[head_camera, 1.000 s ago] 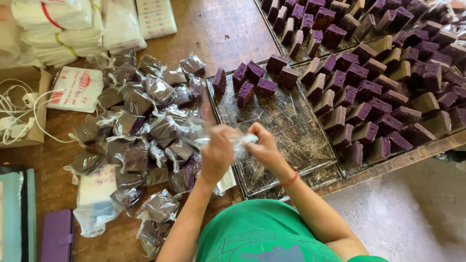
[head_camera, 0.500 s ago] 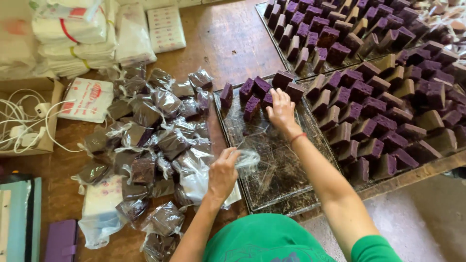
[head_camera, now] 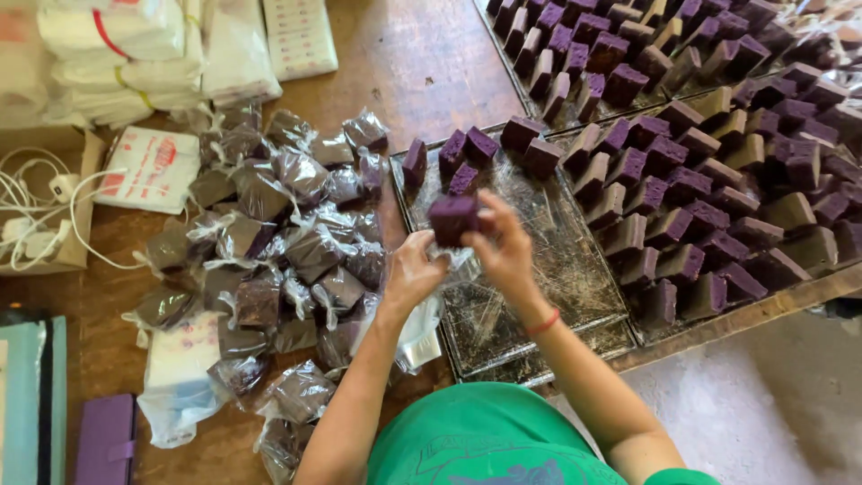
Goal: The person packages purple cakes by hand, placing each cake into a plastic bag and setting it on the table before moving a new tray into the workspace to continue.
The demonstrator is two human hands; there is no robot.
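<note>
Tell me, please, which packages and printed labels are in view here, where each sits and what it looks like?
Clear bag: crinkled, held open by the left hand.
Wrapped blocks: heap of clear-bagged dark pieces, left of the tray.
White packet: flat, red print, at the heap's upper left.
White bundles: stacked top left, red and yellow bands.
Printed sheet pack: rectangular, pale, top centre.

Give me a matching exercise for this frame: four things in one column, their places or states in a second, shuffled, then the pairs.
Things:
1. purple block
2. clear plastic bag
3. pile of bagged blocks
4. red wristband

Places or states:
A. on the right wrist
B. held in the right hand above the tray
C. lying on the wooden table left of the tray
D. pinched in the left hand

Pairs: 1-B, 2-D, 3-C, 4-A
</note>
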